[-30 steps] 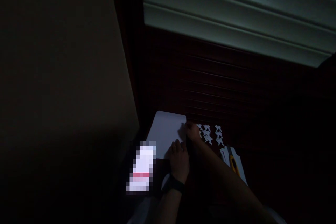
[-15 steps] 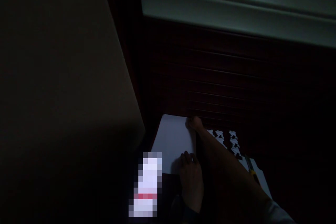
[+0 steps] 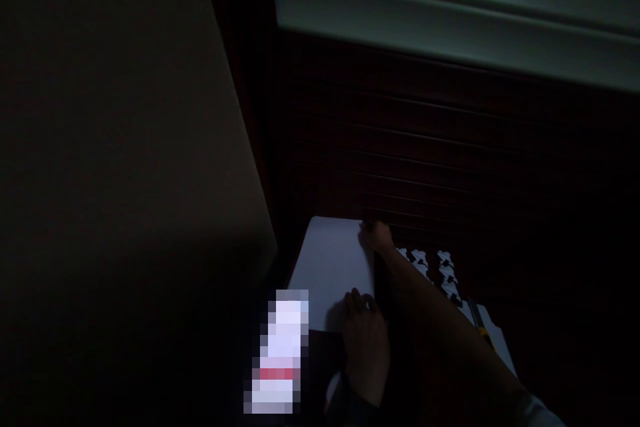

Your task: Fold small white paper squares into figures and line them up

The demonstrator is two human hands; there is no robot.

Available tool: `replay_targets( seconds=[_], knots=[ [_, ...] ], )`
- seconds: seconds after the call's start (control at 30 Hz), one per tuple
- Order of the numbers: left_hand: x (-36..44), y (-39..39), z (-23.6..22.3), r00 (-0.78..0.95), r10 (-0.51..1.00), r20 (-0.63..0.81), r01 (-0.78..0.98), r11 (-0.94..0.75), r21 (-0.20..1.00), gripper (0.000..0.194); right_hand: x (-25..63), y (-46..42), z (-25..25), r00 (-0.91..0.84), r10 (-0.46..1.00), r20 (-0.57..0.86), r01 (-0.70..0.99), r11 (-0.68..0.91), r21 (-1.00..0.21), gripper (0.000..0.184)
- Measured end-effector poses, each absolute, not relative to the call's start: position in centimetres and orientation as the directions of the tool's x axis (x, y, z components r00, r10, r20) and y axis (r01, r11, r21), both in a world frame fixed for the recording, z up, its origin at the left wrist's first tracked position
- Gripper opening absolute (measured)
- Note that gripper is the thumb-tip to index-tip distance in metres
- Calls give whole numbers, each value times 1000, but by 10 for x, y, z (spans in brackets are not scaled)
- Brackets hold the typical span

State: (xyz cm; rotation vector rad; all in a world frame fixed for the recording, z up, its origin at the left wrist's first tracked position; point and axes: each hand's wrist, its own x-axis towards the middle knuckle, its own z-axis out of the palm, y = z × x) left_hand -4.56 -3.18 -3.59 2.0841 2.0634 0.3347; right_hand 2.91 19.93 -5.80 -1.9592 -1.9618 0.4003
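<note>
A white sheet of paper (image 3: 333, 260) lies at lower centre on a dark surface. My left hand (image 3: 367, 343) rests on its near right corner with the fingers stretched out and pressing down. At the far right corner, my right hand (image 3: 377, 238) is closed with the paper's edge at its fingertips; the dim light hides the exact grip. Several folded or cut white paper pieces (image 3: 447, 273) lie in rows to the right, partly behind my right forearm. Beyond the forearm is a slim yellow-and-black tool (image 3: 481, 323) on more white paper (image 3: 503, 343).
A lit, pixelated screen-like shape (image 3: 283, 347) stands at the left of the paper. A pale wall or panel (image 3: 150, 113) rises at the left. Dark slatted wood (image 3: 400, 147) stands behind, with light horizontal panels (image 3: 450, 13) above it.
My right hand has shifted slightly right along the paper's far corner. My left hand stays on the near corner. The view has moved a little.
</note>
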Motion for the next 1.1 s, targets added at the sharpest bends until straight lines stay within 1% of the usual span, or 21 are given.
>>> replay_targets(
  seconds=[0.13,0.27,0.47,0.7,0.83,0.97,1.1],
  knots=[
    [-45,-31,-38,16,999,41,956,-27,291,37,32,196,-57,-31,997,66,885,58,-462,32],
    [-45,-32,-39,-6,999,37,958,-5,286,39,35,199,-62,-49,997,67,859,77,-507,31],
    [-45,-33,-39,-6,999,38,959,-5,284,42,36,206,-70,-60,993,105,785,112,-609,37],
    [-46,-31,-36,3,1000,-7,955,-1,296,40,36,211,-76,25,985,169,650,113,-751,44],
    [-46,-32,-34,6,1000,6,954,-8,300,40,35,212,-81,96,979,179,550,98,-830,49],
    [-45,-32,-36,-4,1000,19,952,-2,306,39,31,210,-83,155,971,181,463,90,-882,50],
    [-46,-33,-37,3,1000,31,951,-12,310,38,29,198,-81,204,957,206,399,111,-910,59]
  ],
)
